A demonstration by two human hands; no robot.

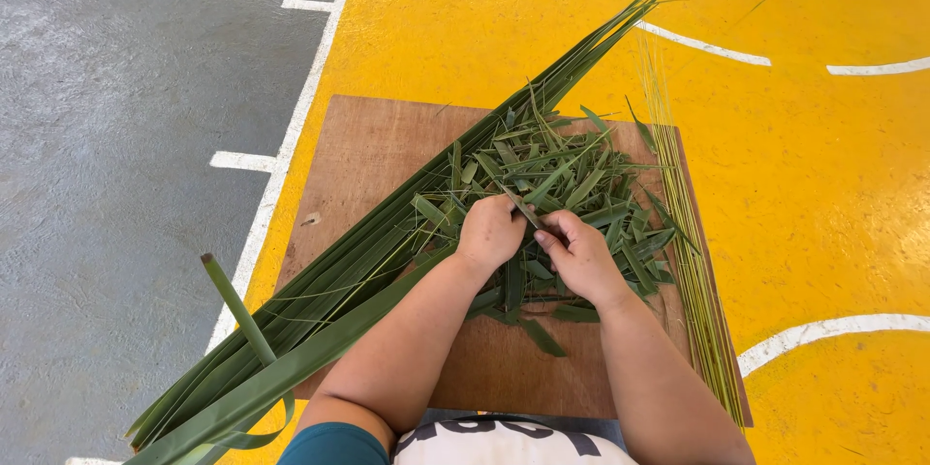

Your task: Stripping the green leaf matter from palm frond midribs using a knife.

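My left hand (489, 231) and my right hand (579, 254) meet over a brown wooden board (368, 150), both pinching one narrow green leaf strip (520, 205) between them. Whether a small blade is also in my right hand, I cannot tell. Under and around my hands lies a heap of short cut green leaf pieces (562, 179). A long bundle of green palm leaves (387, 232) runs diagonally from the lower left, beneath my left forearm, up to the upper right.
A row of thin yellow-green leaf midribs (693, 262) lies along the board's right edge. The board sits on a yellow painted floor (823, 194) with white lines (281, 160); grey floor (107, 155) is to the left.
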